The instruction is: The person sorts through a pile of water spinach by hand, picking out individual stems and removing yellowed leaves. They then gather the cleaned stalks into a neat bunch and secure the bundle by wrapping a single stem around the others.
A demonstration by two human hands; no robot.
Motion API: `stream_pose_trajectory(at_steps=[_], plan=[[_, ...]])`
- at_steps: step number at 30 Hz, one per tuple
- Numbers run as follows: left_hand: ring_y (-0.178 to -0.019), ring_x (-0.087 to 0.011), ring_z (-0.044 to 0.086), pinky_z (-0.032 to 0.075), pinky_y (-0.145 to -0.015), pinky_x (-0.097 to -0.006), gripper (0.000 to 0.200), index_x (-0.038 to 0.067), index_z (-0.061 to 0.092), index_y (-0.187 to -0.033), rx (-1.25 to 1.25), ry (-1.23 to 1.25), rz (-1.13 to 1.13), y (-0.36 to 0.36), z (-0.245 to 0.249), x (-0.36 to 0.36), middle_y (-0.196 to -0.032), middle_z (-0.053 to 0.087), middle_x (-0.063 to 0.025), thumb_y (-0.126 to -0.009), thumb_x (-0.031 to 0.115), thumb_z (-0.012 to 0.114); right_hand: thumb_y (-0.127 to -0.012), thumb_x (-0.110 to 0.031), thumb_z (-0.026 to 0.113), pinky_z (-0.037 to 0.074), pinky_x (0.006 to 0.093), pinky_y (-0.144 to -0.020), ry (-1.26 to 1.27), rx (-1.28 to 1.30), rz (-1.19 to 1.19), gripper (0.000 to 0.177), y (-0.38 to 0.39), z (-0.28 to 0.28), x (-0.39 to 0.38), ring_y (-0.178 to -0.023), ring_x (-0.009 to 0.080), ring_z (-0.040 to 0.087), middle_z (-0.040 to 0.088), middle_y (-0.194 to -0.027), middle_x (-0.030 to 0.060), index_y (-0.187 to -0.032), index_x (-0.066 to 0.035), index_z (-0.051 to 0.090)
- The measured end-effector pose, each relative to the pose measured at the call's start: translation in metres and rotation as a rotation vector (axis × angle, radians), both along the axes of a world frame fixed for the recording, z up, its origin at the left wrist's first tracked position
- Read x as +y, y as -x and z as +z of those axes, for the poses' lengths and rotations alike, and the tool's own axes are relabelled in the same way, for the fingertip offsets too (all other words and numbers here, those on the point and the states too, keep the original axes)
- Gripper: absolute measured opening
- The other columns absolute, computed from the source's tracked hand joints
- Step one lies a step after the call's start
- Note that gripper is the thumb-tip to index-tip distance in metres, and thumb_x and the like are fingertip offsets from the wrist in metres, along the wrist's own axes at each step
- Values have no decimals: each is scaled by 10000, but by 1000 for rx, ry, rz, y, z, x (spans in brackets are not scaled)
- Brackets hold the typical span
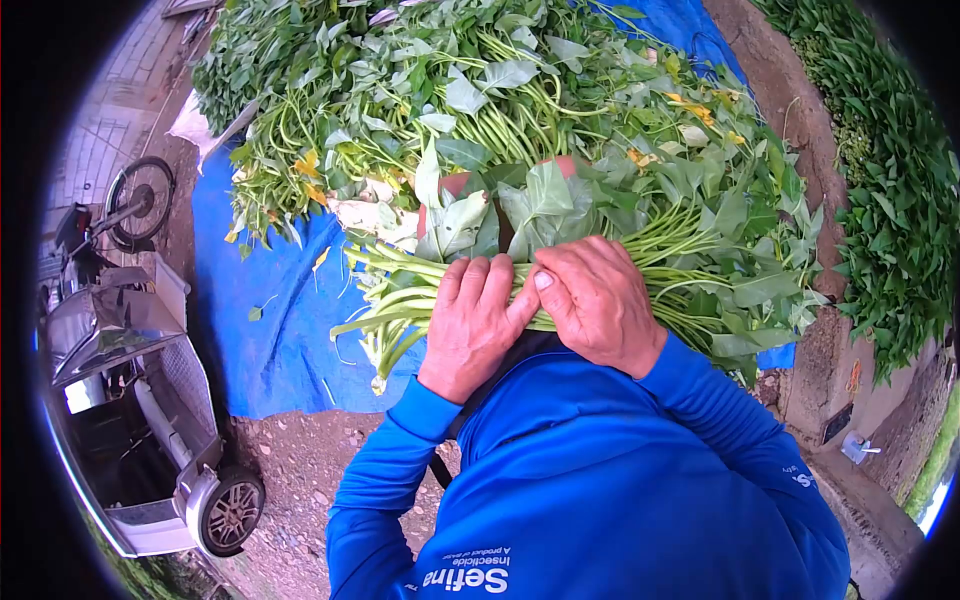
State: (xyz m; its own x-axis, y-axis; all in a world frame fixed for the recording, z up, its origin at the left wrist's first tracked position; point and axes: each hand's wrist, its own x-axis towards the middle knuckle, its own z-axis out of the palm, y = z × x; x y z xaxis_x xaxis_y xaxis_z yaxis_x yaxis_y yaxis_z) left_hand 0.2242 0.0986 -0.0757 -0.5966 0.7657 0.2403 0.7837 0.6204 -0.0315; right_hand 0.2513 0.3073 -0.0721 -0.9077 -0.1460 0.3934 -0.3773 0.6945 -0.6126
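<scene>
A bundle of water spinach [660, 255] lies across my lap, its pale green cut stems [385, 290] pointing left and its leaves spreading right. My left hand [472, 322] is closed around the stems, with its fingers over the top. Right beside it, my right hand [603, 303] grips the same bundle nearer the leaves. The thumbs meet or nearly meet between the hands. Behind the bundle rises a large heap of water spinach [500, 110], with some yellowed leaves in it.
Under the heap spreads a blue tarp [270, 340]. On the left stand a motorbike wheel [140, 203] and a silver vehicle [160, 430] with an open body. A concrete curb [815, 310] and a band of green plants [895, 190] run along the right. Gravelly ground [290, 460] shows in front.
</scene>
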Motion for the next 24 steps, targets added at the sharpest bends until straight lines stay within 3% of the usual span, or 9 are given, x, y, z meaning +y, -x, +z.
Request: stream_pose_trajectory(at_steps=[2, 5, 9, 10, 11, 13, 15, 19, 24], plan=[[-1287, -379, 590, 435, -1185, -538, 516, 91, 605, -1431, -159, 21, 81, -15, 15, 3, -1369, 602, -206, -940, 228, 684, -1008, -244, 668, 499, 469, -879, -27, -36, 29, 273, -3, -5, 1, -978, 330, 650, 713, -1082, 130, -1143, -11, 718], [-1383, -435, 538, 387, -1222, -581, 666, 83, 587, -1450, -419, -116, 129, -28, 36, -4, -1495, 548, -226, -846, 258, 807, -997, -233, 693, 497, 468, -910, -71, -32, 79, 306, -10, 2, -1, -1032, 335, 647, 695, -1165, 139, -1196, -2, 717], [-1170, -395, 703, 545, -1070, -508, 351, 27, 775, -1154, -533, -451, 139, -34, 59, -26, -1268, 723, -195, -829, 122, 868, -960, -308, 762, 485, 464, -943, -190, -149, 226, 473, -17, 23, 0, -1118, 314, 609, 658, -1254, 124, -1317, -2, 704], [-1009, -348, 749, 596, -922, -459, 162, 7, 788, -981, -480, -576, 299, -36, 72, -30, -1069, 767, -159, -856, 86, 853, -919, -327, 806, 478, 456, -942, -248, -184, 230, 529, -19, 25, 0, -1122, 296, 589, 649, -1246, 107, -1329, -5, 715], [-929, -325, 743, 587, -840, -420, 122, 13, 790, -965, -395, -656, 460, -35, 79, -40, -1031, 769, -151, -867, 58, 846, -910, -322, 814, 476, 453, -940, -241, -208, 246, 523, -21, 27, 1, -1119, 294, 586, 648, -1241, 104, -1317, -6, 724], [-905, -313, 706, 563, -824, -410, 74, 22, 800, -943, -247, -609, 723, -25, 93, -63, -1001, 749, -135, -883, 52, 833, -893, -311, 830, 471, 446, -938, -232, -246, 290, 509, -19, 30, 2, -1112, 291, 580, 646, -1229, 98, -1292, -8, 742], [-964, -310, 679, 536, -868, -420, 91, 36, 814, -951, -261, -442, 802, -14, 105, -81, -1023, 739, -119, -883, 92, 838, -871, -303, 847, 477, 451, -945, -231, -240, 290, 508, -20, 30, 1, -1105, 308, 585, 648, -1228, 97, -1285, -23, 754], [-1041, -302, 648, 486, -863, -460, 139, 91, 843, -984, -378, -189, 614, -7, 103, -79, -1063, 727, -87, -874, 174, 826, -861, -287, 857, 482, 451, -953, -237, -237, 294, 493, -21, 33, 0, -1101, 318, 588, 649, -1225, 96, -1271, -30, 764], [-941, -349, 701, 523, -828, -486, 212, 82, 827, -1044, -646, 27, 548, 8, 65, -66, -949, 726, -122, -872, 204, 810, -859, -271, 859, 483, 452, -962, -230, -234, 299, 486, -23, 33, -2, -1097, 322, 587, 649, -1227, 96, -1272, -33, 763]])
